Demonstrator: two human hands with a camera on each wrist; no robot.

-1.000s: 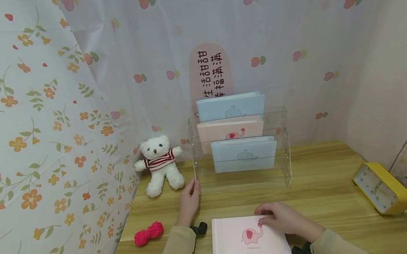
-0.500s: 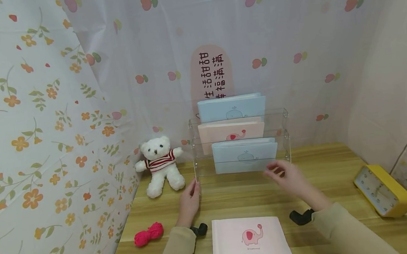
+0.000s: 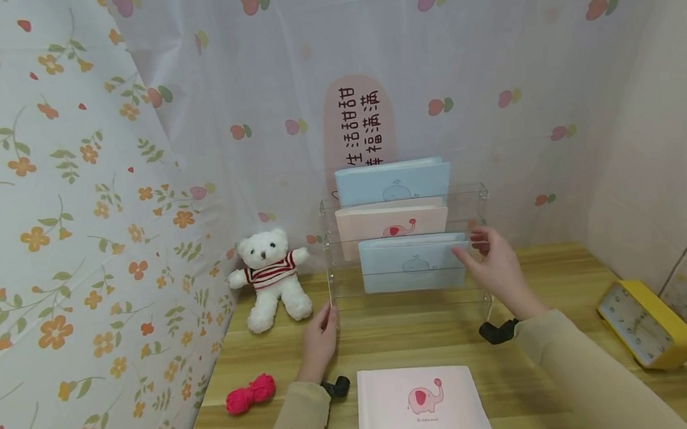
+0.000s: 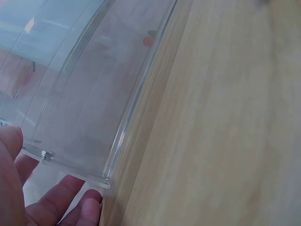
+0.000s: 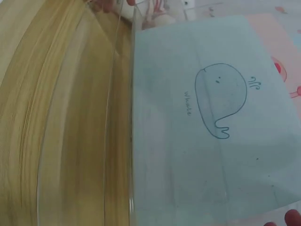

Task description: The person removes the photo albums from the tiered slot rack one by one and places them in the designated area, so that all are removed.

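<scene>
A clear acrylic rack (image 3: 410,297) stands on the table with books in its tiers. My left hand (image 3: 319,341) holds its left side edge; in the left wrist view the thumb (image 4: 10,141) lies on one side of the panel and fingers (image 4: 59,195) on the other. The front tier bears a light blue whale-cover book (image 3: 389,271). My right hand (image 3: 495,267) is at that book's upper right corner, thumb and fingers apart. Only fingertips (image 5: 292,219) show in the right wrist view, so contact is unclear. A pink elephant-cover book (image 3: 387,404) lies flat in front.
Behind, the rack bears another pink elephant book (image 3: 359,230) and a blue whale book (image 3: 359,183). A white teddy bear (image 3: 277,292) sits left of it. Pink yarn (image 3: 251,394) lies front left, and a yellow clock (image 3: 650,322) stands at the right.
My right hand has left the flat pink book and moved up and forward to the front blue book's right edge. The left hand stays on the rack's side.
</scene>
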